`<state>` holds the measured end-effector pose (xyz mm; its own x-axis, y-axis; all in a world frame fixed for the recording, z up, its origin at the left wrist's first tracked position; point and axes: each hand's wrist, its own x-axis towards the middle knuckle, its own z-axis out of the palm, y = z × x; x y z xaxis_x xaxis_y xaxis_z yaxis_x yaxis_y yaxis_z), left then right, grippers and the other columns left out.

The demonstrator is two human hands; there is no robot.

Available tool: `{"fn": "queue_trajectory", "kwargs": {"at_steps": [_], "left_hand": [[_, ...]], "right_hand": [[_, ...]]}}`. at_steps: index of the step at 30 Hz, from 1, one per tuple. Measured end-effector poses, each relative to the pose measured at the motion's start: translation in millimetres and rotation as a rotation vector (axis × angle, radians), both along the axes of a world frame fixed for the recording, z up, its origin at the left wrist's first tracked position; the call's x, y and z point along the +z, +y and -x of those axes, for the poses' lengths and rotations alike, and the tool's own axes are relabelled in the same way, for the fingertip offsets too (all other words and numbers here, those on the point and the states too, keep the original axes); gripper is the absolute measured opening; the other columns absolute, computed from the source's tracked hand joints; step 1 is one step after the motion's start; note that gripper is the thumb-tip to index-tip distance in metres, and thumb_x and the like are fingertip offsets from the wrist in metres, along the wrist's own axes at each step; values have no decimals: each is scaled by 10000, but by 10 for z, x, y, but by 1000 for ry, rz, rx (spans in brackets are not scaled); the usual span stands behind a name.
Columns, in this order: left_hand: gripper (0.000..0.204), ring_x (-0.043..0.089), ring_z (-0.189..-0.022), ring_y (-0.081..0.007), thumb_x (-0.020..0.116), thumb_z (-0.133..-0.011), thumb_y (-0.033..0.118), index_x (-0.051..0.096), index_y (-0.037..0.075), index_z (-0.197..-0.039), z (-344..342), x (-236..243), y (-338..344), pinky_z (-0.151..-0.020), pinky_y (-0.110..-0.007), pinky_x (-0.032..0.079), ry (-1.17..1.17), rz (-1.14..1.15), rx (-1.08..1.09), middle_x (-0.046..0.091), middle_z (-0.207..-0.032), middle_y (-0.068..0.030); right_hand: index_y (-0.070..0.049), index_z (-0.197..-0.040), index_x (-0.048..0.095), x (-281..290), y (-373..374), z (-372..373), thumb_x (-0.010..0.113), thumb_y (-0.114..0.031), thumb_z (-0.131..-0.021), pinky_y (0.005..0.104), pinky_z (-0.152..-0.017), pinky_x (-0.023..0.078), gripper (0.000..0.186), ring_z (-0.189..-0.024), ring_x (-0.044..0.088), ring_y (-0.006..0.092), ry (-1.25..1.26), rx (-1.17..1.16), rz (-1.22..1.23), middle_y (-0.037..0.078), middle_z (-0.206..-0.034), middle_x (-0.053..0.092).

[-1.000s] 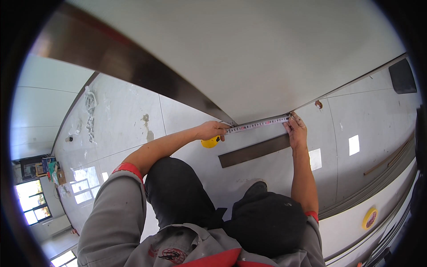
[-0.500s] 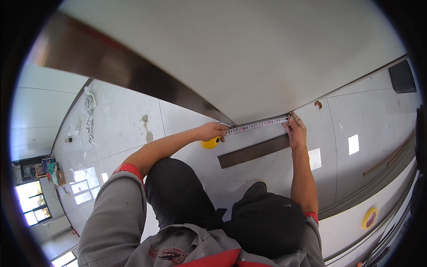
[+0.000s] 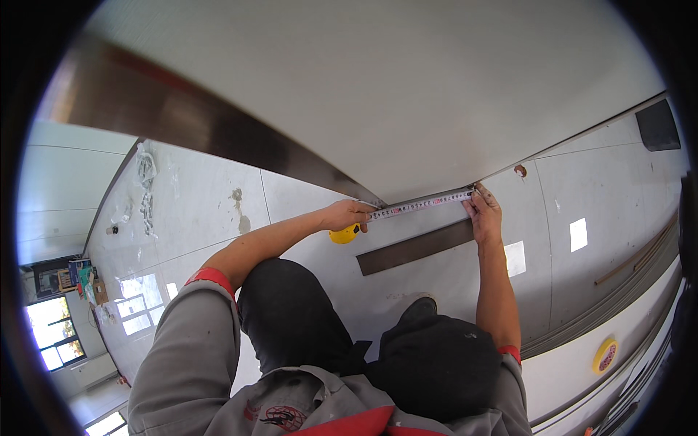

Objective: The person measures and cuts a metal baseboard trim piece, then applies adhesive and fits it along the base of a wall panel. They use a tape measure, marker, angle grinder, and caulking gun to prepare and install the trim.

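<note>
Along the bottom edge of a large white panel (image 3: 436, 94), a tape measure's extended blade (image 3: 416, 205) runs nearly level between my hands. My left hand (image 3: 347, 215) is closed on the yellow tape case (image 3: 342, 234), just below the panel's lower corner. My right hand (image 3: 486, 214) pinches the blade's far end at the edge. A dark brown metallic band (image 3: 211, 120) runs diagonally up the panel's left side. A separate dark strip (image 3: 403, 251) lies on the pale floor just below the blade, passing behind my right hand.
My knees (image 3: 283, 312) are below my hands. Stacked long boards (image 3: 582, 312) and a yellow roll (image 3: 605, 354) are at the right, a dark mat (image 3: 656, 125) at upper right. Crumpled plastic (image 3: 145, 171) lies left; boxes (image 3: 87, 280) stand by the far-left window.
The upper-left end of the dark band has swung slightly downward in the view. My hands and the tape stay in almost the same place.
</note>
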<state>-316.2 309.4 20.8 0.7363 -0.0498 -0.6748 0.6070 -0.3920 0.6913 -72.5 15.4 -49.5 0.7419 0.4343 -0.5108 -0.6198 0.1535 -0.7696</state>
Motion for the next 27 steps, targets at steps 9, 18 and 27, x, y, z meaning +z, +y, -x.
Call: {"fn": "queue_trajectory", "kwargs": {"at_steps": [9, 18, 27], "left_hand": [[490, 646, -1077, -218, 493, -1013, 280, 566, 2, -1410, -23, 71, -13, -1017, -330, 443, 13, -31, -16, 771, -1020, -49], [489, 650, -1074, -220, 489, -1013, 284, 569, -1, -1402, -21, 41, -5, -1009, -332, 449, -1, -19, -20, 771, -1024, -51], [481, 657, -1058, -225, 485, -1005, 270, 577, -4, -1390, -6, 87, -3, -994, -337, 459, -2, -34, -17, 771, -1023, -61]], "right_hand": [[5, -1384, 585, 4, 1, -3, 583, -15, -984, 302, -922, 556, 401, -993, 635, 120, 6, 0, 9, 48, -1217, 669], [3, -1378, 589, -4, -16, -16, 589, -19, -983, 301, -916, 557, 396, -1002, 635, 128, 7, 3, 15, 54, -1243, 662], [-6, -1363, 606, -8, 18, 10, 601, -20, -978, 297, -892, 565, 385, -983, 636, 131, -1, 6, 22, 38, -1163, 678]]}}
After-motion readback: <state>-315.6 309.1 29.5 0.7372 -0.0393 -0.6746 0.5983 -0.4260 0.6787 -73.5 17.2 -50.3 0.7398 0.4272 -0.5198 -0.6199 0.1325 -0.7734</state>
